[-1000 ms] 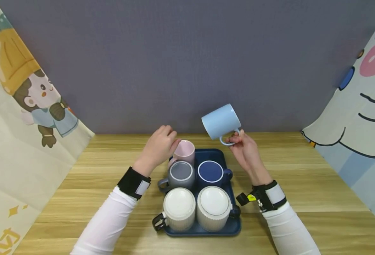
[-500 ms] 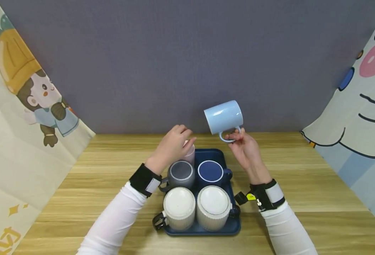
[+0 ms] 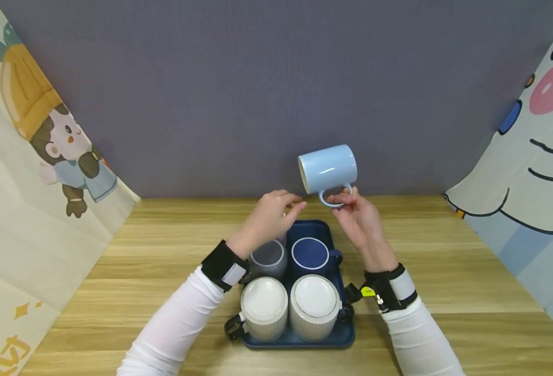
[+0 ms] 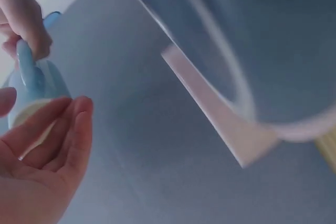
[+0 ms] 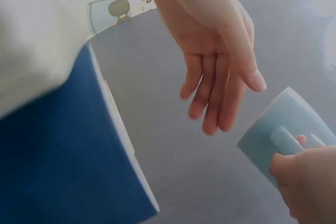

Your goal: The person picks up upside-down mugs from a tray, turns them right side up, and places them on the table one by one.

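Note:
A light blue mug point(image 3: 328, 168) is held up in the air beyond the tray, tipped on its side with its mouth facing left. My right hand point(image 3: 362, 222) grips it by the handle. Just left of the mug's mouth is my left hand point(image 3: 272, 215), its fingers loosely extended and holding nothing. In the right wrist view the left hand point(image 5: 212, 61) shows its palm and relaxed fingers, with a gap between it and the mug point(image 5: 289, 129). Behind the left hand and forearm, the pink mug is mostly hidden and the grey mug point(image 3: 268, 256) is partly covered.
The dark blue tray point(image 3: 300, 343) lies on the wooden table point(image 3: 163, 250). On it, a navy mug point(image 3: 310, 254) and two cream mugs with black handles, left point(image 3: 264, 308) and right point(image 3: 315, 307), stand upside down. A grey wall point(image 3: 276, 94) rises behind the table.
My left hand has moved right, from beside the pink mug to near the light blue mug, covering the pink one. The light blue mug has risen slightly and turned nearer to level.

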`<state>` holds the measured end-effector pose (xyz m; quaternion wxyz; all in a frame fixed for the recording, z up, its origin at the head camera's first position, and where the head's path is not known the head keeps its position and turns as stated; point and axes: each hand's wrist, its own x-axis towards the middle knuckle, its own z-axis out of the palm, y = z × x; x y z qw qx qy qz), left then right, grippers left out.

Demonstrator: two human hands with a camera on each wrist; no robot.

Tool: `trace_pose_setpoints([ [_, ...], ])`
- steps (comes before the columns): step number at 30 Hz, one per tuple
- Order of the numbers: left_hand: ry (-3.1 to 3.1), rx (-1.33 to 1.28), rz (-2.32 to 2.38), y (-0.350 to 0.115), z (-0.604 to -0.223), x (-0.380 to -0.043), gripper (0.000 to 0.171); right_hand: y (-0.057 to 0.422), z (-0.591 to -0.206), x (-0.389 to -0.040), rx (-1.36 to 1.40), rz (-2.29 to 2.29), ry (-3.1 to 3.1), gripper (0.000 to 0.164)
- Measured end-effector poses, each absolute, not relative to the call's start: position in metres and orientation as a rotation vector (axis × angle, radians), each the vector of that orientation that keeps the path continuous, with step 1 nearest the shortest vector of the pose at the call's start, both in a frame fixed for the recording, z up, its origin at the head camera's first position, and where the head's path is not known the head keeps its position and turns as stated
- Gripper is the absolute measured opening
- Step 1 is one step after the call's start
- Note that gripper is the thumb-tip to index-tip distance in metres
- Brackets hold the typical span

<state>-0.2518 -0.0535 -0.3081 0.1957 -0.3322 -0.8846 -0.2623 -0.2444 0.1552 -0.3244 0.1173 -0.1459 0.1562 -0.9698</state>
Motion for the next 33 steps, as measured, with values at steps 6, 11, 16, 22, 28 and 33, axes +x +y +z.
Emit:
trace_pose_setpoints([
  [6, -2.608, -0.826, -1.037, -0.046, -0.305, -0.250, 0.031, 0.152, -0.323, -0.242, -0.431, -2.804, 0.356, 0.022],
  [11, -2.727, -0.708, -1.207, -0.043, -0.302, -0.249, 0.038, 0.149, -0.322, -0.240, -0.452, -2.766, 0.258, 0.018],
  [16, -2.769, -0.654, -1.498, -0.042, -0.298, -0.247, 0.040, 0.146, -0.321, -0.238, -0.472, -2.720, 0.250, 0.020],
  [22, -2.654, -0.607, -1.908, -0.041, -0.293, -0.246, 0.040, 0.142, -0.318, -0.236, -0.481, -2.676, 0.208, 0.021],
  [28, -2.524, -0.561, -2.205, -0.040, -0.286, -0.246, 0.040, 0.140, -0.314, -0.234, -0.476, -2.674, 0.186, 0.020],
  [33, -2.402, -0.477, -2.402, -0.037, -0.283, -0.245, 0.037, 0.139, -0.311, -0.232, -0.456, -2.690, 0.185, 0.016],
])
